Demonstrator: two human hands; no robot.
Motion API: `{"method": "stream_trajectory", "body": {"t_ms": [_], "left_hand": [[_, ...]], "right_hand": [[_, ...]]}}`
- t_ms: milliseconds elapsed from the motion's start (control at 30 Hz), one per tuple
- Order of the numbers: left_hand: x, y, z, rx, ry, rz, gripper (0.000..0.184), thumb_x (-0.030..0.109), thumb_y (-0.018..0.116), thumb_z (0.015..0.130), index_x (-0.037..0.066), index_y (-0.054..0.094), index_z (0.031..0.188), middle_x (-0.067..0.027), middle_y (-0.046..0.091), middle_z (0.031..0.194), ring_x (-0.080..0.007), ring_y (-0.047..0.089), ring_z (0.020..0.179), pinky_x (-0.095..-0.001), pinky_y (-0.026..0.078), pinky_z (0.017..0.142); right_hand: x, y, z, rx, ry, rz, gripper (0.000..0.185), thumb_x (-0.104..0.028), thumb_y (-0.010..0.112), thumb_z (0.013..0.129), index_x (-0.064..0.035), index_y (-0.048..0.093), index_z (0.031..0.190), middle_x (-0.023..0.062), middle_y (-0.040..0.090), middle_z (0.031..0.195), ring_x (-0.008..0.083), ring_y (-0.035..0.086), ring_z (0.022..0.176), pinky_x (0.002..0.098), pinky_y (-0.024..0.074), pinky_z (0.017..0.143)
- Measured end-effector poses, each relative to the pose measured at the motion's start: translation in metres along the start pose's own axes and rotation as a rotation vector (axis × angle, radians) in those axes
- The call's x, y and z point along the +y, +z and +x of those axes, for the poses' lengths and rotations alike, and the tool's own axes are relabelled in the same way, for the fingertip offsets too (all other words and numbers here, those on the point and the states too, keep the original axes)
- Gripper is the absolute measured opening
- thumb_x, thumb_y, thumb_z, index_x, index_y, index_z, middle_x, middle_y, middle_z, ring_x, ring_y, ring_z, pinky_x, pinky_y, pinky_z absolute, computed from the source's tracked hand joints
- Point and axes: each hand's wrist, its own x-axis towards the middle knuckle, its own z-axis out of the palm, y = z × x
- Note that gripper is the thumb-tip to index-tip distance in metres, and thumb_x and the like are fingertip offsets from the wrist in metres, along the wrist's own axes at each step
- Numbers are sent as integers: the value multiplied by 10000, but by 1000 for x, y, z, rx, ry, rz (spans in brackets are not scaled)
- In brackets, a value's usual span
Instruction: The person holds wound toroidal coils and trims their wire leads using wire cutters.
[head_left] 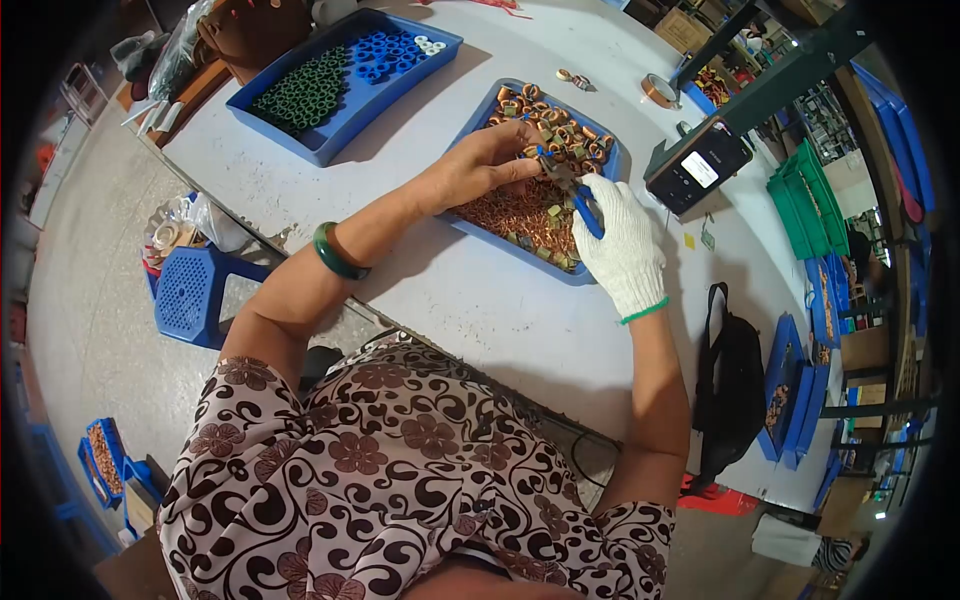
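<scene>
My right hand (622,240), in a white knit glove with a green cuff, is closed around cutting pliers with blue handles (588,212). The pliers' jaws point up and left, toward my bare left hand (488,168). Thumb and fingers of my left hand pinch a small part with blue on it (543,153), close to the jaws; its exact kind is too small to make out. Both hands are over a blue tray (470,222). Copper-wound coils (575,138) fill its far part, and loose copper wire bits (515,222) lie nearer me.
A larger blue tray (325,148) at the left holds green rings (300,95), blue rings (385,52) and white ones. On the right are a phone-like device (700,167) on a dark stand, a tape roll (659,90) and a black bag (728,385). A blue stool (188,295) stands left.
</scene>
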Motion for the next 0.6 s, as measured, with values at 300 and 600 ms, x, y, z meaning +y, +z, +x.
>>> {"method": "stream_trajectory", "body": {"t_ms": [300, 600], "left_hand": [[-13, -5, 2, 32, 188, 599, 306, 170, 687, 967, 28, 567, 1210, -80, 688, 1060, -184, 662, 975, -363, 543, 838], [-1, -7, 3, 93, -116, -77, 306, 260, 589, 1038, 31, 515, 1229, -99, 665, 1038, -153, 670, 923, -303, 556, 850]], "right_hand": [[-10, -4, -2, -87, -16, -62, 412, -225, 703, 837, -143, 585, 1223, 151, 636, 1034, 366, 663, 945, 504, 528, 805], [-11, -16, 3, 39, -81, -153, 522, -249, 730, 812, -204, 562, 1304, 106, 602, 1119, 330, 598, 1077, 490, 470, 902]]}}
